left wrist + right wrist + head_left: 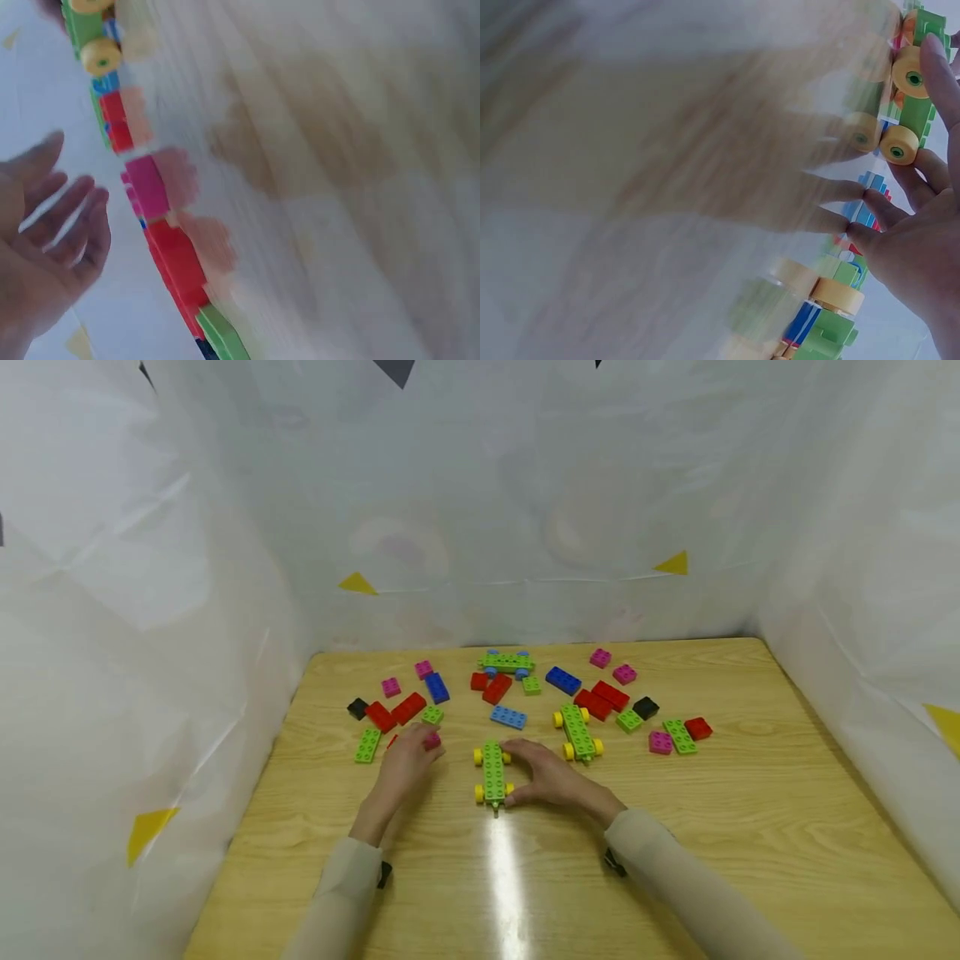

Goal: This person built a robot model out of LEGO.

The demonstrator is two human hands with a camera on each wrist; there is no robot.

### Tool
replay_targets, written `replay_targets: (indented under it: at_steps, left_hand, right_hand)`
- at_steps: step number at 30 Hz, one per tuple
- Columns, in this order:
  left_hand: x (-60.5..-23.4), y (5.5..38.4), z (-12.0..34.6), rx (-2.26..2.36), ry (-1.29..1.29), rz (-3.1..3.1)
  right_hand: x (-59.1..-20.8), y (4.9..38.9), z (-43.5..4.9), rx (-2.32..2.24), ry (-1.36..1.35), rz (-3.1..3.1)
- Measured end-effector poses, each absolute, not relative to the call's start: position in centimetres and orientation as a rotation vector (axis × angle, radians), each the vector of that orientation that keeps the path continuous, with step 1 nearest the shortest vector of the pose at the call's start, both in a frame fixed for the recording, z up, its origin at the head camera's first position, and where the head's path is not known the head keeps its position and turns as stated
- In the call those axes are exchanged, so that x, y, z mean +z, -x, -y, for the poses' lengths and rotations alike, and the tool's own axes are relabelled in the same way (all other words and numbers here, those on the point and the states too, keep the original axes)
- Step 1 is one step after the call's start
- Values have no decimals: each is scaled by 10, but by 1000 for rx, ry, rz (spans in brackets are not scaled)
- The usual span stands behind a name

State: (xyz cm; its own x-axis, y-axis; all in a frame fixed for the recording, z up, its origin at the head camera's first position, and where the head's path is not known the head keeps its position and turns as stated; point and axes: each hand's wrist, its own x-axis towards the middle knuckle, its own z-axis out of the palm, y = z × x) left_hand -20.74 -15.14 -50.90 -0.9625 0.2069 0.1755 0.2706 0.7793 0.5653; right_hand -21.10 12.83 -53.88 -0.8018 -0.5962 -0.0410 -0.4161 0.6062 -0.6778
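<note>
My left hand (406,758) hovers by a magenta brick (432,741) and partly covers a red one behind it. In the left wrist view its fingers are loosely bent with nothing between them, and the magenta brick (148,187) lies beyond the fingertips. My right hand (553,775) holds a green toy car base (493,774) with yellow wheels from its right side, thumb at the near wheel and a finger at the far wheel. The right wrist view shows this base (915,116) between thumb and fingers. A second green car base (577,732) with yellow wheels stands right of it.
Behind stands a green base with blue wheels (507,663). A light blue brick (508,717) lies in the middle. Red bricks (408,708), dark blue bricks (563,680), green bricks (367,746) and black bricks (645,707) are scattered around. White sheeting (487,527) encloses the wooden table (750,827).
</note>
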Motion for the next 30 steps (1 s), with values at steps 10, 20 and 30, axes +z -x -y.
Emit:
replay_targets:
  at_steps: [10,20,30]
  left_hand:
    - [-519,218,157,-749,207,2893]
    - [-522,233,153,-569,172,3007]
    - [-515,231,144,-679,213,3039]
  right_hand:
    - [-542,210,-127,-974,842,-2561]
    - [-537,208,-127,-963,814,-2565]
    - [-536,210,-128,-974,823,-2568]
